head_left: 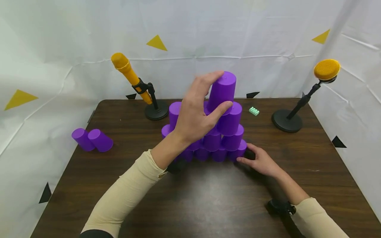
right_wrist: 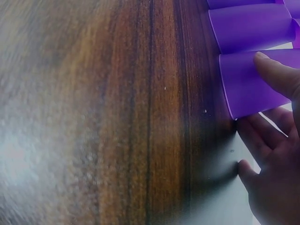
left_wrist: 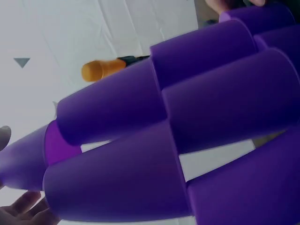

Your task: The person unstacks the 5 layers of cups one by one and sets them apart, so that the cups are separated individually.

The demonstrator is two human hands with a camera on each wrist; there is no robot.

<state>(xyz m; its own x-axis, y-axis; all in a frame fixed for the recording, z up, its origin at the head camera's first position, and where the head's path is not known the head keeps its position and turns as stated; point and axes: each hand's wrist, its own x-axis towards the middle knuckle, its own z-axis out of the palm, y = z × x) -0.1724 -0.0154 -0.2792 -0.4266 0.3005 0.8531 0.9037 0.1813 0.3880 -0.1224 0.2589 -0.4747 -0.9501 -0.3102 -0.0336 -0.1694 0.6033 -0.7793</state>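
A pyramid of purple cups stands upside down in the middle of the dark wooden table. My left hand grips the top purple cup at the peak, fingers on its closed end and thumb on its side. In the left wrist view the stacked cups fill the frame, and my fingertips show at the lower left. My right hand lies on the table at the pyramid's right foot. Its thumb touches the bottom right cup, with fingers flat on the wood.
Two loose purple cups lie on the white cloth left of the table. An orange microphone on a black stand stands behind the pyramid on the left; a second one stands back right. A small green brick lies behind the cups.
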